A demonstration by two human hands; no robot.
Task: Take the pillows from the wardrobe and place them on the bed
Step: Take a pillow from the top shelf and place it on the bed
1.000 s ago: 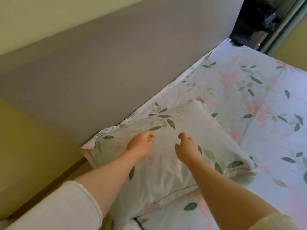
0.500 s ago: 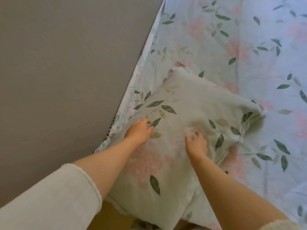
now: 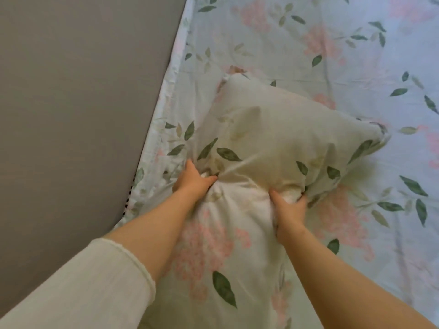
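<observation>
The pillow (image 3: 273, 129) runs off the bottom edge at its near end. Its bunched fabric partly hides the fingertips of the left hand (image 3: 192, 184) and the right hand (image 3: 288, 210). The top and right edges cut off the bed (image 3: 308, 32) beyond the pillow. The left edge cuts off the grey panel (image 3: 71, 91) left of the pillow. A dark striped sliver (image 3: 129, 194) left of the pillow is too small to tell.
</observation>
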